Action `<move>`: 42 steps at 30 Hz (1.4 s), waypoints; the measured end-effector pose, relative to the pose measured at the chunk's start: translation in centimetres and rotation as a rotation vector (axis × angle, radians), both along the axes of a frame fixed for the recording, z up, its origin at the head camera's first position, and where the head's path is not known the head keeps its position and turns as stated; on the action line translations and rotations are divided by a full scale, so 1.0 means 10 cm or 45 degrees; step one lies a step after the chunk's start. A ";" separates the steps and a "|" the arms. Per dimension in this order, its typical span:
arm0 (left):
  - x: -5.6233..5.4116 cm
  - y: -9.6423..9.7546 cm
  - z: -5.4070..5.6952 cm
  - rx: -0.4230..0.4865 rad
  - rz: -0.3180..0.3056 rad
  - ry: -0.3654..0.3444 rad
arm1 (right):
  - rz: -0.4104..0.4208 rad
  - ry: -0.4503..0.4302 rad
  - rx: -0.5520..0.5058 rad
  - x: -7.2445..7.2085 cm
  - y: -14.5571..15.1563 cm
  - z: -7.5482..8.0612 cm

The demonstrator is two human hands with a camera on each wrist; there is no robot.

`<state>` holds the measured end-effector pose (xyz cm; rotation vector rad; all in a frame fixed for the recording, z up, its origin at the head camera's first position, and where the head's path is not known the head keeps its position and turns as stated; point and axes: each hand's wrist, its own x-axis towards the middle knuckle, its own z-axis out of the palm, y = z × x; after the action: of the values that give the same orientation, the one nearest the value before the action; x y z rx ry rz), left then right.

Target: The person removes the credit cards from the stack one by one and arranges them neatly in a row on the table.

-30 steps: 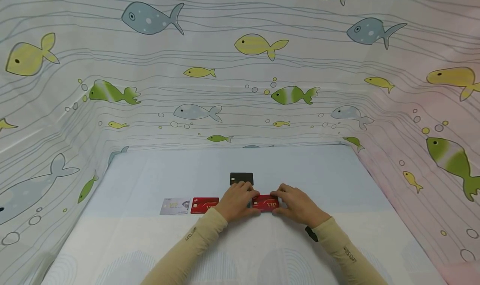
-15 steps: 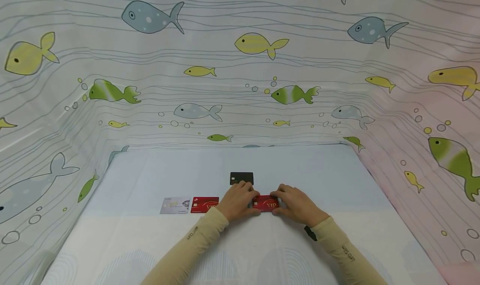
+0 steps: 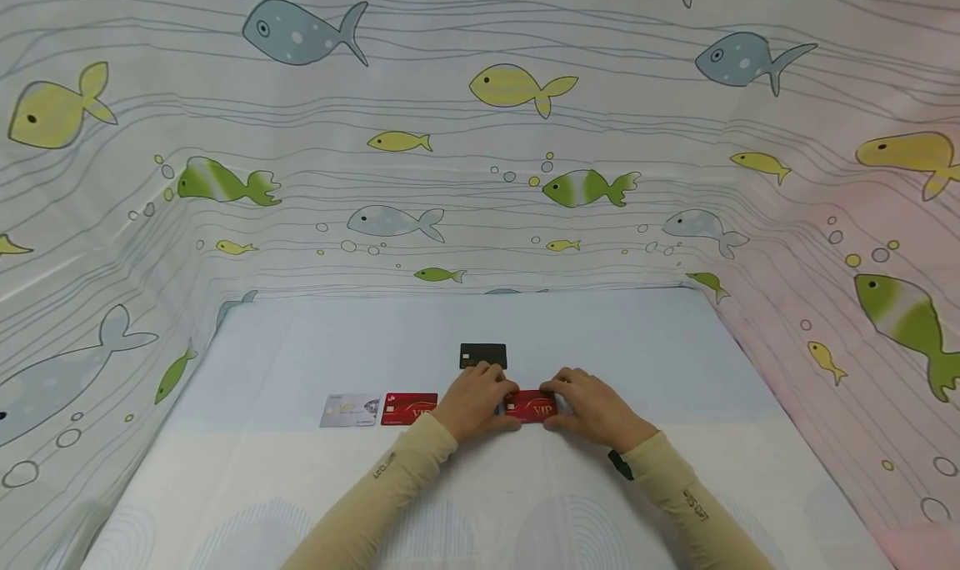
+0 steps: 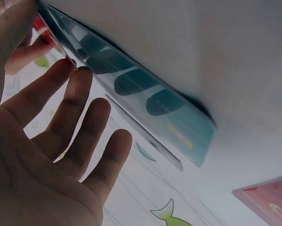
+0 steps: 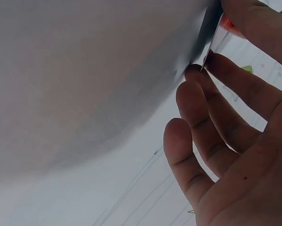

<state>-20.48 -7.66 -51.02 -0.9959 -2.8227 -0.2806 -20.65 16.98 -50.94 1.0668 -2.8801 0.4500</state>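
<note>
Pinching red card (image 3: 533,407) nearside-right of black card (image 3: 483,355) with left hand (image 3: 477,402) and right hand (image 3: 597,408), seemingly positioning, next needing even release.

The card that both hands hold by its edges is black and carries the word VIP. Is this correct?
Not fully: the head view shows that the left hand and right hand hold a red card by its edges, not a black one. The black card lies farther back. The held card does carry the word VIP.
</note>
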 end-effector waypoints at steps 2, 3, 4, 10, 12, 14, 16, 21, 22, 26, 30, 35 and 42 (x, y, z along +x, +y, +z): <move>0.00 0.00 0.00 0.005 -0.005 0.002 | 0.000 -0.001 -0.003 0.00 0.01 0.00; 0.00 0.00 0.00 0.009 -0.008 0.003 | -0.001 -0.002 -0.004 0.00 0.01 0.00; 0.00 0.00 0.00 0.009 -0.008 0.006 | -0.003 -0.004 -0.003 0.00 0.01 0.00; 0.00 0.00 -0.01 -0.004 0.003 -0.010 | -0.034 -0.051 0.002 -0.01 0.00 0.01; -0.01 0.00 0.00 -0.007 0.008 -0.022 | -0.039 -0.061 0.005 0.00 0.00 0.02; 0.00 0.01 0.00 -0.011 0.011 -0.029 | -0.043 -0.067 0.016 0.00 0.00 0.02; -0.01 0.01 0.00 -0.017 0.016 -0.035 | -0.045 -0.073 0.026 0.00 0.00 0.02; -0.01 0.01 -0.01 -0.018 0.013 -0.027 | -0.040 -0.076 0.029 0.01 0.01 0.02; -0.01 0.01 -0.01 -0.017 0.012 -0.025 | -0.038 -0.075 0.028 0.01 0.01 0.02; -0.01 0.01 -0.03 -0.021 0.007 -0.012 | -0.034 -0.070 0.031 0.01 0.02 0.01; -0.02 0.00 -0.04 -0.020 -0.002 0.006 | -0.031 -0.068 0.028 0.01 0.03 0.00; -0.02 0.00 -0.04 -0.011 -0.009 0.016 | -0.019 -0.055 0.020 0.01 0.03 -0.01; -0.03 -0.01 -0.05 -0.021 -0.004 0.005 | -0.022 -0.053 0.011 0.02 0.03 0.00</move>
<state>-20.82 -7.77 -51.52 -1.0034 -2.8246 -0.2558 -20.45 17.23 -50.91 1.0452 -2.9278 0.4647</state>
